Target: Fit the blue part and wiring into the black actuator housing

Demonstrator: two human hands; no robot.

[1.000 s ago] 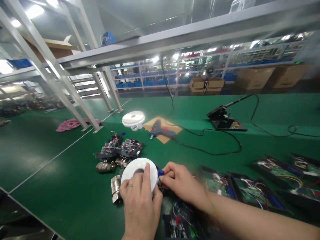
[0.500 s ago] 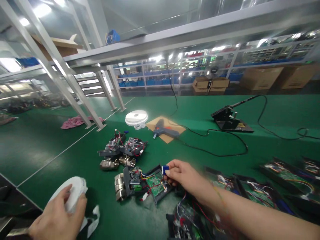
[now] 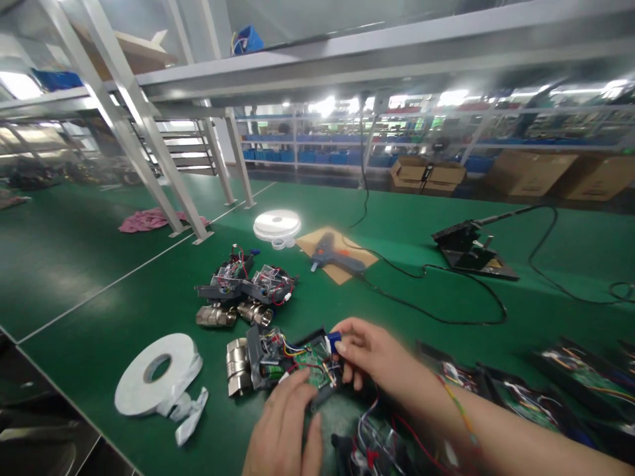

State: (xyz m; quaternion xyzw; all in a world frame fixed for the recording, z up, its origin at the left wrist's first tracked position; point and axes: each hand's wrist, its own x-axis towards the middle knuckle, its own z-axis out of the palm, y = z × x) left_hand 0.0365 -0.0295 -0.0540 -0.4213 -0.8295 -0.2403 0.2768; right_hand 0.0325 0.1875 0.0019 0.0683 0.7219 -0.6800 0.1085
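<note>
My right hand (image 3: pixel 364 350) pinches a small blue block (image 3: pixel 334 342) at the far right end of an opened dark housing. That housing holds a green circuit board (image 3: pixel 312 375) with coloured wires, and a metal valve body (image 3: pixel 238 367) is attached at its left end. My left hand (image 3: pixel 288 423) lies over the near edge of the housing, fingers stretched out and apart, covering part of the board. Whether its fingertips touch the board, I cannot tell. To the left, a roll of white tape (image 3: pixel 129 383) rests flat with a loose strip hanging off it.
Two similar valve units (image 3: pixel 268 287) sit behind. A glue gun (image 3: pixel 337 256) lies on brown cardboard, beside white reels (image 3: pixel 276 223). A soldering iron stand (image 3: pixel 471 251) with its cable is at right. More opened housings (image 3: pixel 520 396) line the right side; a wired unit (image 3: pixel 372 443) sits in front.
My left hand has let go of the white tape roll and moved right to the housing. The tape now lies on the table. My right hand still pinches the blue block.
</note>
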